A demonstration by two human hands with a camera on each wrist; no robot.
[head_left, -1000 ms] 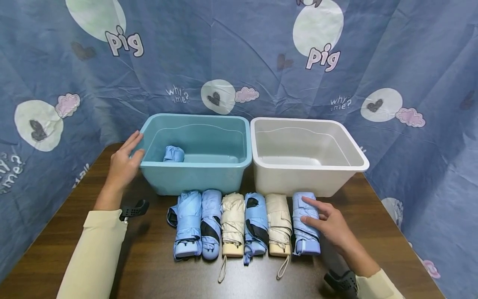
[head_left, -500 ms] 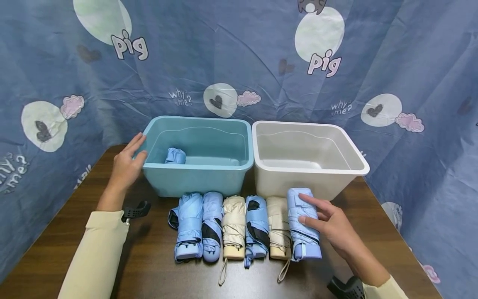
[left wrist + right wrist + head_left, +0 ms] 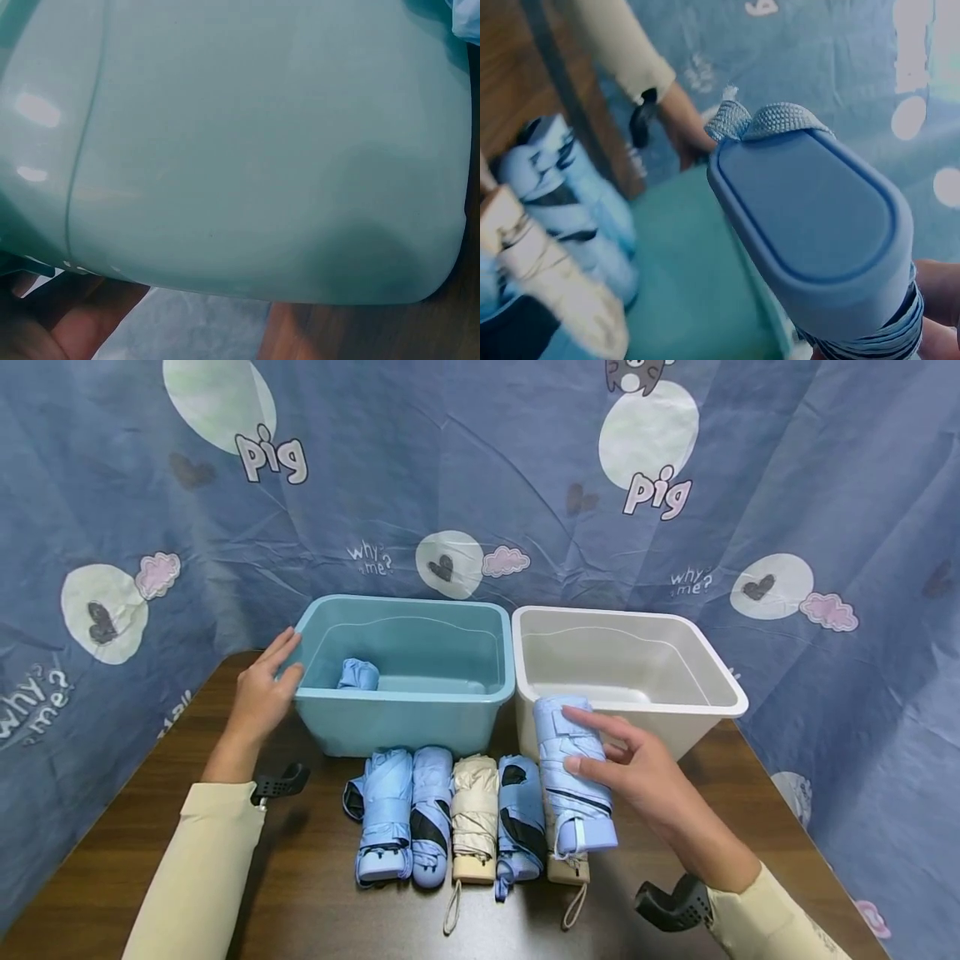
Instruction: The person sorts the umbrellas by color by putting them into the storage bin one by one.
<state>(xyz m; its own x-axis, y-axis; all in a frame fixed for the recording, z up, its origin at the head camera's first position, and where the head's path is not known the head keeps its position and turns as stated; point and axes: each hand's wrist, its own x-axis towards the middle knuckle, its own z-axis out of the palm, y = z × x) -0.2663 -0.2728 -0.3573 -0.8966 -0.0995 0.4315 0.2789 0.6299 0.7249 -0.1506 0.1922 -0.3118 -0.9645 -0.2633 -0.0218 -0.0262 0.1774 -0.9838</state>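
Observation:
My right hand (image 3: 648,768) grips a folded light-blue umbrella (image 3: 573,768), lifted above the row, its top end overlapping the white bin's front wall. In the right wrist view the umbrella's handle end (image 3: 806,210) with a woven strap faces the camera. My left hand (image 3: 262,693) rests against the left rim of the teal bin (image 3: 397,727), fingers extended. One blue wrapped umbrella (image 3: 358,675) shows inside that bin. In front lie blue umbrellas (image 3: 386,814) and a cream umbrella (image 3: 474,818); another cream umbrella (image 3: 567,868) is mostly hidden beneath the lifted one.
A white bin (image 3: 667,727) stands right beside the teal one. Both are at the back of a dark wooden table (image 3: 337,927), before a patterned blue cloth (image 3: 525,452). Bare wood lies to the right of the umbrella row.
My right hand has taken the rightmost blue umbrella off the table and moved it up and to the left, over the cream one. The left hand stays at the teal bin.

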